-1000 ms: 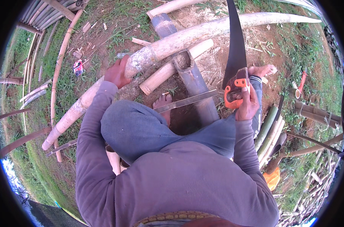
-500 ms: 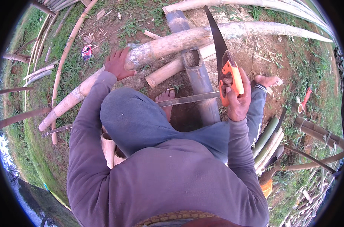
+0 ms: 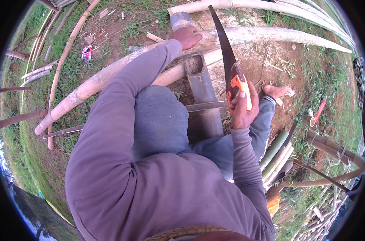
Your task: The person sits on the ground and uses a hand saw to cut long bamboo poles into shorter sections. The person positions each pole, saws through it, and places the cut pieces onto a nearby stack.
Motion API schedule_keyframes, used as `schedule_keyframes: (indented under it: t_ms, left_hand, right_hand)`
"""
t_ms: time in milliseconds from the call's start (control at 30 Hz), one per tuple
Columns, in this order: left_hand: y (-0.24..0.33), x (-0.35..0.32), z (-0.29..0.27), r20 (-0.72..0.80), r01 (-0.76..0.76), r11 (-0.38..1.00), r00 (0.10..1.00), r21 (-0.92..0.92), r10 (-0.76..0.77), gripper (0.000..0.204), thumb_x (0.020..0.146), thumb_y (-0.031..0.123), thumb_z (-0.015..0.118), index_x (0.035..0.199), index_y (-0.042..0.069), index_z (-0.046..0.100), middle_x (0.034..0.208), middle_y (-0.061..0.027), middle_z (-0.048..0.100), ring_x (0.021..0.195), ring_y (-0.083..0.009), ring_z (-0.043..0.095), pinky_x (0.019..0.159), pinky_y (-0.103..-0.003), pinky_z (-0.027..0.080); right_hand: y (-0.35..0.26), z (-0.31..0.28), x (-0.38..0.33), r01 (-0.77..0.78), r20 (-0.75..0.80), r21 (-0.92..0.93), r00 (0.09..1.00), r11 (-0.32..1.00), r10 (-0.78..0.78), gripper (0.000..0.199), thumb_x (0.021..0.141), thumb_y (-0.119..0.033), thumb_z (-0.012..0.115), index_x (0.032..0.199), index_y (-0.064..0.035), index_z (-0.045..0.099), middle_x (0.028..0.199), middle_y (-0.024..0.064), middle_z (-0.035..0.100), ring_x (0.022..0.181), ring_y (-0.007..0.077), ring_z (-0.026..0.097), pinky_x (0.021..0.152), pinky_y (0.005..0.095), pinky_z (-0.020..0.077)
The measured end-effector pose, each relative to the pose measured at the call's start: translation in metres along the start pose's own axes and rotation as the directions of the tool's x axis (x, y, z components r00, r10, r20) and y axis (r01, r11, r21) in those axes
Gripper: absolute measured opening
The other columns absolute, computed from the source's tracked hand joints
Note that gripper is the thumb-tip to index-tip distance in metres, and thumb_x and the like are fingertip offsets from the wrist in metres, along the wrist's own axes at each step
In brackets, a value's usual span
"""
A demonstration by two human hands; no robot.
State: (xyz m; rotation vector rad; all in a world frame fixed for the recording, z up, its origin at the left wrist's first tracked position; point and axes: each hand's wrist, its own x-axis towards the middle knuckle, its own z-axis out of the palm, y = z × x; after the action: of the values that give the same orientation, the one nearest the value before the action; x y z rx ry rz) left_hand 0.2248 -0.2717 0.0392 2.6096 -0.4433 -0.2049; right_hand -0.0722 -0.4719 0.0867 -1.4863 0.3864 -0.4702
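Observation:
A long, pale, mottled bamboo pole [image 3: 122, 64] lies across in front of me, slanting from lower left to far right. My left hand [image 3: 185, 37] grips it near the middle, fingers curled over its top. In my right hand [image 3: 245, 107] is a handsaw [image 3: 223, 42] with an orange handle, its dark blade pointing up and away. The blade's lower part overlaps the pole in view; whether they touch I cannot tell. Under the pole runs a thick grey bamboo length [image 3: 200, 82] with a square notch. A shorter bamboo piece [image 3: 172, 75] lies beside the notch, partly behind my left arm.
My bent knee [image 3: 160, 116] stands close to the grey bamboo, with a flat strip [image 3: 206, 106] across it. My bare foot [image 3: 277, 90] rests on the right. Cut bamboo pieces [image 3: 277, 154] lie beside my right leg. A red-handled tool [image 3: 320, 108] is farther right.
My left hand has moved right along the pole to beyond the notched bamboo. The knee has shifted right, and the saw has moved slightly left, still in my right hand.

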Motion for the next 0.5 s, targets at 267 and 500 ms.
schedule_keyframes:
  t_ms: [267,500]
  left_hand:
    - [0.018,0.004,-0.002,0.136,0.124,0.989,0.981,0.084,-0.135,0.077,0.095,0.069,0.051,0.142,0.010,0.069,0.137,-0.0200,0.072,0.127,-0.0395,0.068,0.108,-0.051,0.051]
    - [0.018,0.006,-0.005,0.152,0.144,0.985,0.976,0.095,-0.158,0.081,0.095,0.072,0.050,0.143,0.008,0.067,0.142,-0.0174,0.070,0.131,-0.0381,0.067,0.111,-0.055,0.050]
  right_hand:
    - [0.021,-0.003,-0.013,0.099,0.094,-0.126,0.992,0.987,-0.087,0.043,0.107,-0.014,0.068,0.144,0.0069,0.061,0.128,0.0180,0.073,0.108,0.0189,0.073,0.087,0.0311,0.0605]
    - [0.021,0.000,-0.011,0.319,0.152,-0.288,0.946,0.903,-0.286,0.044,0.103,-0.012,0.070,0.142,0.0072,0.064,0.133,0.0233,0.073,0.119,0.0310,0.074,0.103,0.0402,0.0566]
